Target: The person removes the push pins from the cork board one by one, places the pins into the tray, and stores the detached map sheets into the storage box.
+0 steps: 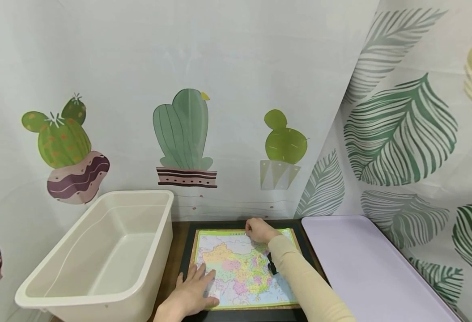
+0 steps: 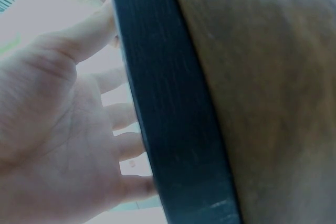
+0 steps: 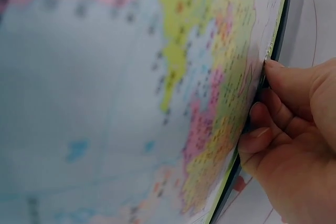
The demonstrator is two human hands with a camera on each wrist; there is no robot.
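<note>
A colourful printed map (image 1: pixel 236 268) with a green border lies on a brown board with a dark frame (image 1: pixel 186 255). At the map's lower left, my left hand (image 1: pixel 193 290) rests with spread, fairly straight fingers. In the left wrist view the left palm (image 2: pixel 58 124) shows beside the dark frame (image 2: pixel 168 98), which hides the fingertips. Up at the map's far edge is my right hand (image 1: pixel 260 230). Seen from the right wrist, the right hand (image 3: pixel 294 135) has curled fingers, and its thumb pinches the edge of the map (image 3: pixel 210 77); the index fingertip is hidden.
A deep cream tub (image 1: pixel 135 264) stands left of the board. On the right lies a flat pale lilac tray (image 1: pixel 364 264). Behind them hangs a white curtain (image 1: pixel 236 53) printed with cacti and leaves. Brown wood (image 2: pixel 268 93) shows beside the frame.
</note>
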